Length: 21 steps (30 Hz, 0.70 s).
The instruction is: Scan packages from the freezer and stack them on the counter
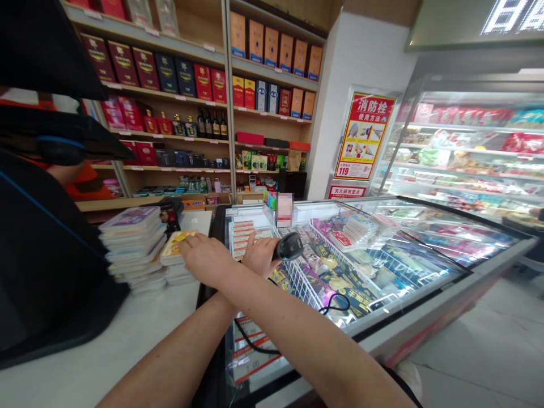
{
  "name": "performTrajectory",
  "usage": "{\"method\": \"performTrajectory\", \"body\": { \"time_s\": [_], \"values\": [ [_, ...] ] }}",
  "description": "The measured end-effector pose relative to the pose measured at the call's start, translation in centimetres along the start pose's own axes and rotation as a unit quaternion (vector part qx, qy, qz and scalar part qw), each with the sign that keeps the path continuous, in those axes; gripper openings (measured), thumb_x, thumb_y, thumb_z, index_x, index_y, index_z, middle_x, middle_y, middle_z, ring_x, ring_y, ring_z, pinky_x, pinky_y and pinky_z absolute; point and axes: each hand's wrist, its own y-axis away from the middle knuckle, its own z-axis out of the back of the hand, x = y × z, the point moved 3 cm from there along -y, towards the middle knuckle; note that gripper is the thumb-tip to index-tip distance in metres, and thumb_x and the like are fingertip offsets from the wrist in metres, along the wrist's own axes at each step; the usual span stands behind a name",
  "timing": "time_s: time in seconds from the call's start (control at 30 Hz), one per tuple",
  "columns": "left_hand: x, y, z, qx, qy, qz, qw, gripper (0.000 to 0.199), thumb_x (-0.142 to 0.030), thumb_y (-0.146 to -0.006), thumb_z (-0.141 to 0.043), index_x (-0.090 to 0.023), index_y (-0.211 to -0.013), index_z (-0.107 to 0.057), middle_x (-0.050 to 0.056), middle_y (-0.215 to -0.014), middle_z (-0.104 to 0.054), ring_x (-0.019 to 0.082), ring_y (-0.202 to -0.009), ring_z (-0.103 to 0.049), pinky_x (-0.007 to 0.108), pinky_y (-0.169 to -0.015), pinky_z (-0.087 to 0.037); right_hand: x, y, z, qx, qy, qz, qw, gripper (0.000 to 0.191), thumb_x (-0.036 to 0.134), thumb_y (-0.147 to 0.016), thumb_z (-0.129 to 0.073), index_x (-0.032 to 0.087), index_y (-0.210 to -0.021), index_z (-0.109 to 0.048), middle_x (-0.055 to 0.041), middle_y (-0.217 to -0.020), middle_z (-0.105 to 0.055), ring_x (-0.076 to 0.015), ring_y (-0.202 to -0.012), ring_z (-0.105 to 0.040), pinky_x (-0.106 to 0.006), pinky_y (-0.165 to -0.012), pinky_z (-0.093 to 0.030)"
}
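Observation:
My forearms cross, the right one over the left. My left hand (258, 255) is closed around the handle of a black barcode scanner (289, 246), held above the glass-topped freezer (408, 283). The scanner's head points right, and a black cord (255, 347) loops over the glass below. At the counter's edge, my right hand (206, 258) has its fingers on a flat yellow pack (176, 243), the top one of a short stack. Its thumb is hidden. A taller stack of flat plastic-wrapped packs (134, 243) stands just to the left.
More flat packs (359, 231) lie on the freezer glass, near a small upright sign (284, 209). A dark monitor stand (46, 260) occupies the white counter (140, 351) at left. Shelves of boxed bottles (185, 73) line the back; a lit display fridge (471, 141) stands right.

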Motion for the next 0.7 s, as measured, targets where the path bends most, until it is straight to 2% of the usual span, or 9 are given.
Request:
{"method": "performTrajectory", "body": {
  "time_s": [0.13,0.33,0.53,0.7],
  "values": [
    [0.0,0.0,0.0,-0.003,-0.002,0.001,1.0,0.042,-0.02,-0.078,-0.068,-0.02,-0.119,-0.06,0.01,-0.115,-0.071,0.029,-0.113,-0.063,0.057,-0.117,-0.021,0.4,0.0,0.7,-0.008,0.046,0.029,0.998,0.018,0.015,-0.098,-0.043,0.012,-0.107,-0.058,-0.0131,-0.107,-0.068,-0.022,-0.099,-0.063,-0.035,-0.078,-0.055],
    [-0.1,0.1,0.0,-0.005,-0.004,-0.002,1.0,0.04,-0.021,-0.079,-0.069,-0.02,-0.118,-0.06,0.01,-0.115,-0.071,0.029,-0.112,-0.064,0.056,-0.117,-0.021,0.9,0.9,1.5,-0.047,0.063,0.042,0.996,0.015,0.017,-0.099,-0.044,0.014,-0.103,-0.057,-0.0106,-0.102,-0.069,-0.0208,-0.094,-0.064,-0.033,-0.076,-0.054],
    [-0.2,0.1,0.2,-0.009,0.0,-0.003,1.0,0.039,-0.02,-0.08,-0.068,-0.02,-0.118,-0.06,0.01,-0.114,-0.072,0.029,-0.112,-0.063,0.057,-0.117,-0.02,0.9,1.9,2.2,-0.099,0.068,-0.011,0.993,0.017,0.018,-0.102,-0.036,0.016,-0.106,-0.053,-0.0077,-0.098,-0.068,-0.0189,-0.085,-0.065,-0.031,-0.069,-0.052],
    [-0.6,0.1,0.4,-0.007,-0.002,0.005,1.0,0.038,-0.018,-0.077,-0.069,-0.022,-0.114,-0.062,0.009,-0.112,-0.072,0.03,-0.11,-0.065,0.057,-0.116,-0.023,0.3,2.7,2.2,-0.112,0.057,-0.041,0.991,0.013,0.02,-0.101,-0.04,0.018,-0.105,-0.052,-0.005,-0.096,-0.067,-0.0171,-0.08,-0.065,-0.029,-0.065,-0.051]
  ]
}}
